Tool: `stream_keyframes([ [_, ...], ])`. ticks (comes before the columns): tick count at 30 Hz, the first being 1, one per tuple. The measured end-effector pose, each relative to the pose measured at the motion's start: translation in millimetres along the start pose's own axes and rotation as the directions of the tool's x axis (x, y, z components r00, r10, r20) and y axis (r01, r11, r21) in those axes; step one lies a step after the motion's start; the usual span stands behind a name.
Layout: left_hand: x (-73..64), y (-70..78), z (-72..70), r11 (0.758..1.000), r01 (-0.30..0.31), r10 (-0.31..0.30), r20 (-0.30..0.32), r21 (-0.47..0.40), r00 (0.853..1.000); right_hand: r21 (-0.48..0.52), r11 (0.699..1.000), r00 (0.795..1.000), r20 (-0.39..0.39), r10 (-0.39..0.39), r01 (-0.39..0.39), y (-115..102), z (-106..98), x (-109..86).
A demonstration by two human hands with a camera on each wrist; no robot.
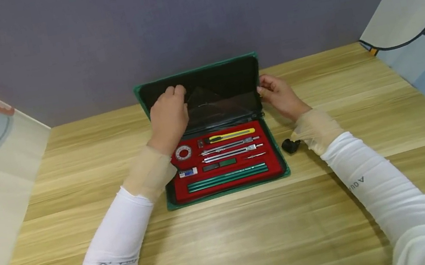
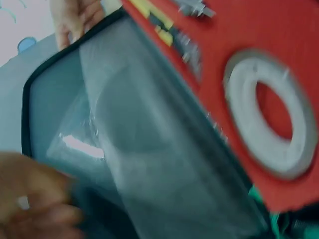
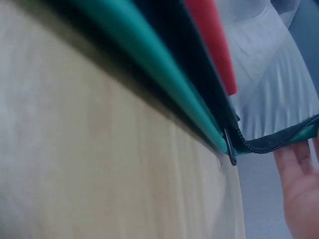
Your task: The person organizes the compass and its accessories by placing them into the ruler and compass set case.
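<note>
A green zip case lies unfolded, its dark lid tilted up at the back. My right hand pinches the lid's right edge; in the right wrist view its fingers lie behind the zipped edge. My left hand is in front of the lid with bent fingers, blurred in the left wrist view. Close by, a clear plastic piece stands out of the lid's transparent pocket. I cannot tell whether the left fingers hold it.
The red tray bears a white ring, yellow cutter, compasses, eraser and green pencils. A small black object is by the right wrist. A grey wall rises behind the wooden table.
</note>
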State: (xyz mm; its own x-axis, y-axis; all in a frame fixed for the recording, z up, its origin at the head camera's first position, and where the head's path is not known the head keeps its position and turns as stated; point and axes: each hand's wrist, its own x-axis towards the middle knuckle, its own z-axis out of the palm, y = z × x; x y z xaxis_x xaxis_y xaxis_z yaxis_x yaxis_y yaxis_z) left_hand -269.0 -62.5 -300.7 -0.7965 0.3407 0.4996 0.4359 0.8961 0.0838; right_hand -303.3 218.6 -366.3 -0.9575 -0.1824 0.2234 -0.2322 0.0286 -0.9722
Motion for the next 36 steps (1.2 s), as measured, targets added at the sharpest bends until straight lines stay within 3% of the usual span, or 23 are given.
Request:
stream_keyframes([
  [1, 1.5, -1.3, -1.2, 0.998, -0.053, 0.052, -0.079, -0.013, 0.996, -0.009, 1.000, 1.000, 0.002, 0.001, -0.001, -0.3, -0.9, 0.0],
  [3, 5.7, -3.5, -2.9, 0.987, -0.158, 0.152, -0.223, -0.011, 0.963, -0.027, 1.000, 1.000, 0.006, 0.004, -0.004, -0.8, -2.7, -0.1],
  [5, 9.8, -4.9, -4.5, 0.975, -0.223, 0.215, -0.302, 0.006, 0.929, -0.042, 0.999, 1.000, 0.012, 0.004, -0.004, -0.9, -4.9, -0.2],
  [6, 11.0, -5.2, -5.2, 0.973, -0.231, 0.222, -0.312, 0.009, 0.924, -0.050, 0.999, 1.000, 0.017, 0.005, -0.004, -0.9, -5.7, -0.1],
  [12, 8.0, -3.7, -9.9, 0.986, -0.154, 0.136, -0.214, -0.068, 0.967, -0.218, 0.975, 0.997, 0.074, -0.018, 0.034, -3.9, -14.3, -2.6],
  [15, 3.7, -1.6, -15.3, 0.986, -0.133, 0.112, -0.192, -0.105, 0.975, -0.306, 0.952, 0.994, 0.108, 0.021, 0.013, -7.5, -21.3, -5.7],
  [19, -3.6, 1.4, -25.3, 0.978, -0.148, 0.118, -0.190, -0.148, 0.975, -0.373, 0.925, 0.984, 0.118, 0.132, -0.079, -12.2, -29.8, -9.7],
  [26, -19.3, 7.8, -38.2, 0.955, -0.182, 0.144, -0.170, -0.234, 0.975, -0.560, 0.791, 0.921, 0.118, 0.372, -0.248, -13.5, -33.1, -14.5],
  [31, -32.2, 14.2, -46.5, 0.944, -0.199, 0.171, -0.126, -0.263, 0.977, -0.544, 0.793, 0.905, 0.134, 0.403, -0.273, -13.9, -30.0, -16.6],
  [36, -47.2, 21.8, -54.4, 0.936, -0.221, 0.211, -0.067, -0.273, 0.975, -0.586, 0.765, 0.910, 0.108, 0.400, -0.266, -14.6, -28.0, -16.9],
])
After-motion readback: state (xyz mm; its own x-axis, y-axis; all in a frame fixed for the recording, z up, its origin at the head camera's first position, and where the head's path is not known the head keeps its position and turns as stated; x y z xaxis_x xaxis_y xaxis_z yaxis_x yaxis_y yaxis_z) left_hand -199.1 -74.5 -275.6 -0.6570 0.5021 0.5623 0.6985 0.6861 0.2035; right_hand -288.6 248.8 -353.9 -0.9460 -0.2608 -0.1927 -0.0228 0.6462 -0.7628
